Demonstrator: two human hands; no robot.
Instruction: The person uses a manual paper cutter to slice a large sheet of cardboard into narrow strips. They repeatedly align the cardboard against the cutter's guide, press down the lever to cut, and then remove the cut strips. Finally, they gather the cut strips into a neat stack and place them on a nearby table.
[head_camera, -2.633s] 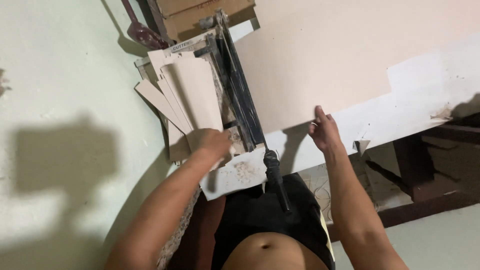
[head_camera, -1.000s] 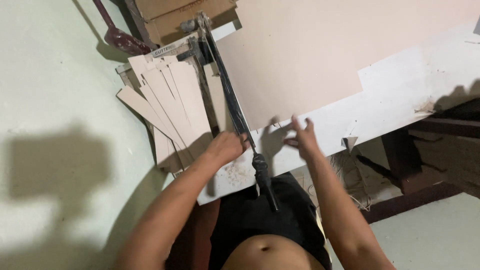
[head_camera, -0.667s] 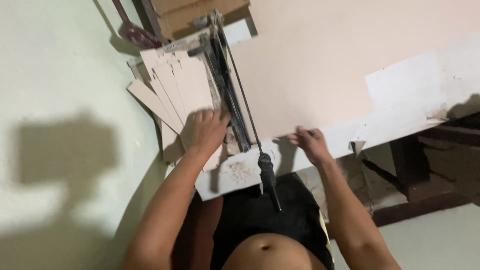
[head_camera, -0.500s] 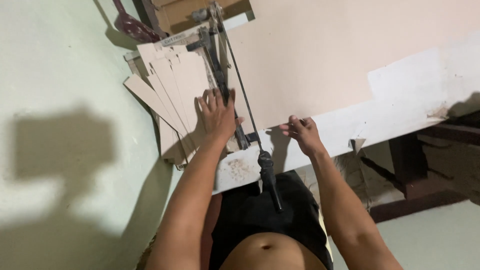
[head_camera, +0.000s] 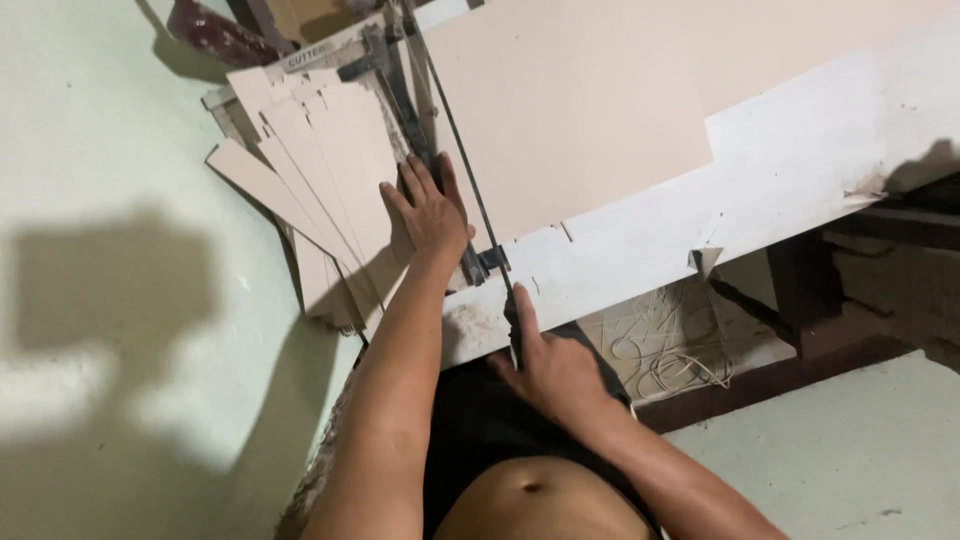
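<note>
While left hand (head_camera: 428, 212) flattens matte card strips (head_camera: 320, 160), right hand (head_camera: 550, 372) clasps black handle (head_camera: 512, 318).

Dim, soft picture; hard shadows fall leftward.

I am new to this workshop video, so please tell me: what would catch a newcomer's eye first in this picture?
First, the large beige sheet lying across the white table, its left edge under the raised black cutter arm. The left hand presses flat on the fanned pile of cut beige strips beside the cutter, while the right hand grips the arm's handle at the table's near edge.
</note>
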